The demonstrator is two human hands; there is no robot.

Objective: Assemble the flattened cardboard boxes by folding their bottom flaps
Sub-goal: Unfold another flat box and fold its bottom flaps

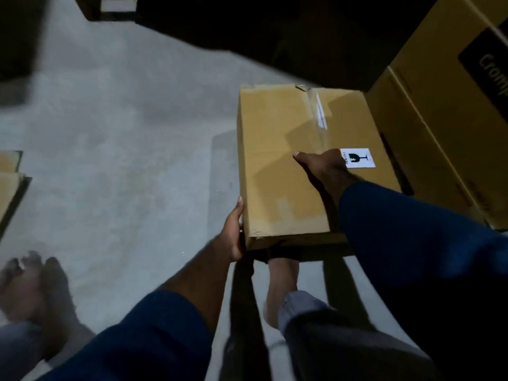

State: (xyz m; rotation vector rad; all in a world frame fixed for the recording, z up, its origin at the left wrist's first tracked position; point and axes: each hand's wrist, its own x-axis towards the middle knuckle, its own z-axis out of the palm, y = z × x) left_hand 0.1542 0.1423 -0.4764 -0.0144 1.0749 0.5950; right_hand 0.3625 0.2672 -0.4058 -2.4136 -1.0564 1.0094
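Note:
A brown cardboard box [277,160] stands squared up in front of me, its upper face made of folded flaps with clear tape along the seam and a white fragile sticker [360,158]. My left hand [233,232] grips the box's near left corner, thumb up along the side. My right hand [324,166] rests flat on the top face next to the sticker, fingers pointing left. The box's underside is hidden.
Larger yellow-brown cartons [445,111] stand close on the right. Edges of flattened cardboard [11,185] show at the left. My bare feet [35,292] are on the grey concrete floor [123,160]. Dark shapes lie at the back.

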